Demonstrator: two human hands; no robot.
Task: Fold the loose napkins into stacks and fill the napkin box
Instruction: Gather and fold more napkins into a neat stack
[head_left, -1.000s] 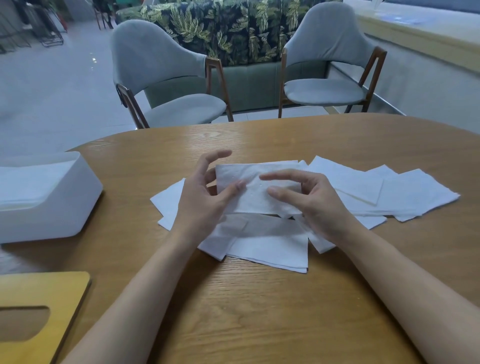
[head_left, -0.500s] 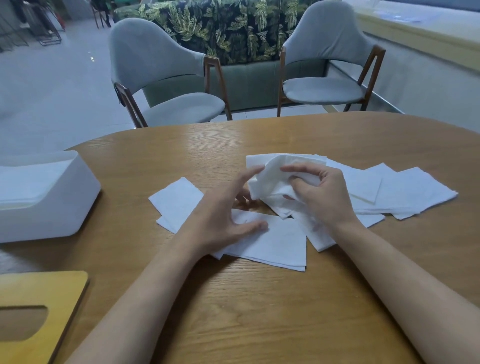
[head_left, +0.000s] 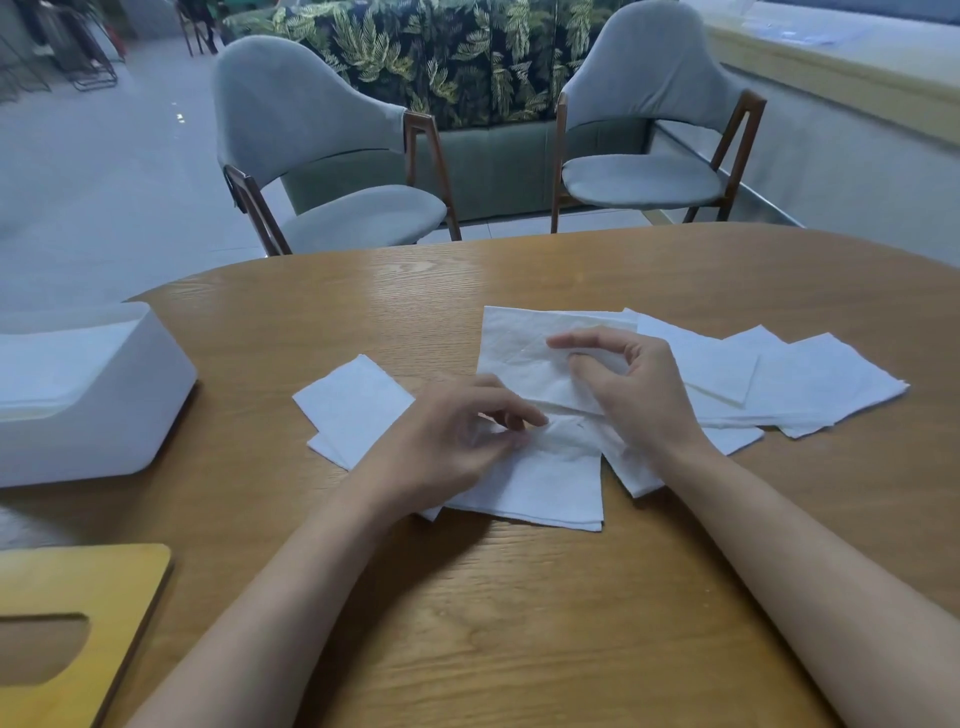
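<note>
Several loose white napkins (head_left: 810, 379) lie spread over the middle of the wooden table (head_left: 519, 623). One unfolded napkin (head_left: 524, 353) is lifted at its far part, and my right hand (head_left: 634, 389) pinches it between thumb and fingers. My left hand (head_left: 452, 441) rests on the near napkins with its fingertips pinching the lower edge of that same napkin. The white napkin box (head_left: 104, 410) stands at the left, open on top, with a flat stack of napkins inside. Its wooden lid (head_left: 78, 623) with an oval slot lies at the near left corner.
Two grey chairs (head_left: 322, 171) (head_left: 654, 135) stand beyond the table's far edge, with a leaf-patterned sofa behind them. Bare wood lies in front of the napkins, between my forearms.
The folded napkin held between both hands has been opened out. My right hand lifted it and spread it flat, while my left hand moved down and right onto its near edge.
</note>
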